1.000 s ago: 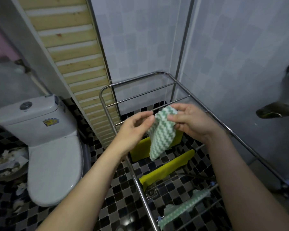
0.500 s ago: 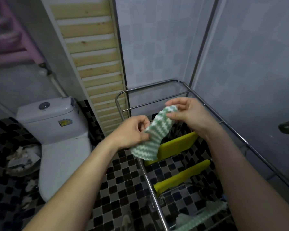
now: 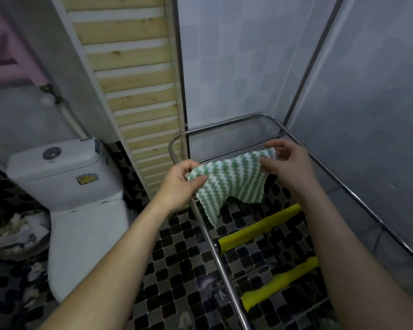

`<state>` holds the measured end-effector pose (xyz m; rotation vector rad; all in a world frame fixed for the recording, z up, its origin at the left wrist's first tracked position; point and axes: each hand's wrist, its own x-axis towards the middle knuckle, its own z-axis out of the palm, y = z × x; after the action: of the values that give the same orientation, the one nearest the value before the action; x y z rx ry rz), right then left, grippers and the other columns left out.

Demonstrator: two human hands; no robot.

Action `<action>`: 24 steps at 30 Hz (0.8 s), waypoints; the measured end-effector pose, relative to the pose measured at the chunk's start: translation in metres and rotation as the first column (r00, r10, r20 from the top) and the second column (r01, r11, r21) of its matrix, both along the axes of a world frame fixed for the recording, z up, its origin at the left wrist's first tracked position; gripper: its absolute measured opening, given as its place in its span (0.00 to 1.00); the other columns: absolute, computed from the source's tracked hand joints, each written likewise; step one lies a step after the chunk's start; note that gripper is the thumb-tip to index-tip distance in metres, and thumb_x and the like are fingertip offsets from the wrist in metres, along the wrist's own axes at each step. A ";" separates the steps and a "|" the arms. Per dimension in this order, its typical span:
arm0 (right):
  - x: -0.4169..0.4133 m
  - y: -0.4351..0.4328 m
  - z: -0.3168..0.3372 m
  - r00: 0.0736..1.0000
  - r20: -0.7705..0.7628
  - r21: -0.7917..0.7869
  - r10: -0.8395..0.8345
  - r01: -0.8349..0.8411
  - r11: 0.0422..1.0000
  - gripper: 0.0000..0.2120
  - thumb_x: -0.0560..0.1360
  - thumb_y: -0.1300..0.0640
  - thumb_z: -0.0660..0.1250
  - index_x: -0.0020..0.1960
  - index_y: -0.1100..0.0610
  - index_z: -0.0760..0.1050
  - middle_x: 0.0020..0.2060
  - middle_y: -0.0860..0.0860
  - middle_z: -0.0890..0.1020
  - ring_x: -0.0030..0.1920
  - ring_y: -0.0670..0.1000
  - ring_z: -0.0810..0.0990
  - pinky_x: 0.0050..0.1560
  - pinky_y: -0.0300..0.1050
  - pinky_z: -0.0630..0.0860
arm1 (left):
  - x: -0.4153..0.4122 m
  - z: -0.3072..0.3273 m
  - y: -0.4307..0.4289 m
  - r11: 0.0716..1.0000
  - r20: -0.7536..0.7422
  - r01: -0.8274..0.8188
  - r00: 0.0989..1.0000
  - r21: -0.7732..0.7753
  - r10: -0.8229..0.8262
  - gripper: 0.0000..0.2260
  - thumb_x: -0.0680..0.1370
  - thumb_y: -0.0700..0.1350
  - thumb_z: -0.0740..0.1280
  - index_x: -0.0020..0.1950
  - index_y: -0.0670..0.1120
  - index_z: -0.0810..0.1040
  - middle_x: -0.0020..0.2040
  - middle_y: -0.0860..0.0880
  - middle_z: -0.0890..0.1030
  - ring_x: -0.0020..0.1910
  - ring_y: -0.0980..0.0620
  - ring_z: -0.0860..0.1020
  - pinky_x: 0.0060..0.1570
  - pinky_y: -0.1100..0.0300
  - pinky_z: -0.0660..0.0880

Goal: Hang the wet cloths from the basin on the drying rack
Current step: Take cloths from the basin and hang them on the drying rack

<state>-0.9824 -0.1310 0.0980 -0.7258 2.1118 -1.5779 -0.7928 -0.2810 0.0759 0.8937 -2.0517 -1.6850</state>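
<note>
A green-and-white zigzag cloth [image 3: 231,182] is stretched flat between my two hands above the steel drying rack [image 3: 224,126]. My left hand [image 3: 180,184] pinches its left corner near the rack's left rail. My right hand [image 3: 285,164] pinches its right corner over the rack's far bars. The cloth's lower edge sags to a point below. Two yellow cloths [image 3: 258,228] [image 3: 279,283] hang folded over nearer bars of the rack. The basin is out of sight.
A white toilet [image 3: 74,198] stands to the left on the black mosaic floor. A slatted wooden panel [image 3: 134,75] leans against the wall behind the rack. A waste bin [image 3: 19,232] with paper sits at far left. Tiled walls close in the rack's far and right sides.
The cloth was bunched between my hands a second ago. My hands have moved apart and spread it out wide. The view has tilted upward.
</note>
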 end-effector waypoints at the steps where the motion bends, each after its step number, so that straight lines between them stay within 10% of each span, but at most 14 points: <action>1: -0.004 -0.009 -0.007 1.000 -0.003 0.034 -0.025 0.025 0.999 0.14 0.73 0.66 0.71 0.57 0.59 0.76 0.44 0.52 0.73 0.44 0.52 0.77 0.48 0.51 0.82 | -0.005 -0.006 -0.005 1.000 0.039 -0.027 0.999 0.004 0.027 0.03 0.77 0.38 0.68 0.46 0.44 0.76 0.42 0.46 0.82 0.38 0.50 0.81 0.41 0.53 0.79; 5: -0.014 -0.040 -0.038 0.999 -0.033 0.246 -0.018 0.026 0.969 0.18 0.75 0.62 0.70 0.63 0.55 0.73 0.49 0.53 0.74 0.51 0.55 0.77 0.53 0.56 0.80 | -0.022 -0.040 -0.024 0.988 0.177 -0.110 0.976 -0.109 0.129 0.03 0.77 0.40 0.69 0.48 0.41 0.77 0.44 0.43 0.83 0.44 0.42 0.82 0.46 0.46 0.79; 12: -0.016 -0.071 -0.079 0.994 -0.104 0.305 -0.025 0.056 0.951 0.30 0.78 0.62 0.65 0.76 0.52 0.59 0.73 0.52 0.66 0.71 0.54 0.67 0.69 0.51 0.68 | -0.037 -0.065 -0.046 0.934 0.305 -0.093 0.930 -0.345 0.205 0.13 0.77 0.43 0.68 0.61 0.47 0.74 0.49 0.51 0.80 0.43 0.53 0.78 0.36 0.64 0.72; 16: -0.016 -0.057 -0.094 0.938 -0.171 0.378 -0.302 0.345 0.859 0.17 0.77 0.59 0.65 0.65 0.56 0.72 0.57 0.55 0.77 0.53 0.55 0.78 0.51 0.50 0.77 | -0.026 -0.072 -0.041 0.897 0.415 0.129 0.907 -0.423 0.066 0.11 0.75 0.45 0.71 0.57 0.49 0.80 0.53 0.51 0.82 0.51 0.51 0.79 0.48 0.61 0.73; 24: -0.014 -0.046 -0.106 0.977 0.016 0.474 -0.211 0.178 0.862 0.07 0.74 0.55 0.71 0.48 0.55 0.75 0.39 0.50 0.78 0.39 0.51 0.76 0.37 0.44 0.71 | -0.016 -0.076 -0.029 0.807 0.489 0.347 0.868 -0.478 -0.084 0.07 0.78 0.47 0.67 0.53 0.50 0.82 0.46 0.52 0.83 0.45 0.53 0.79 0.43 0.64 0.71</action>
<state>-0.9966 -0.1767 -0.0080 -0.2929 2.4418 -1.0771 -0.8086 -0.3099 0.0003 0.9110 -2.8431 -0.8938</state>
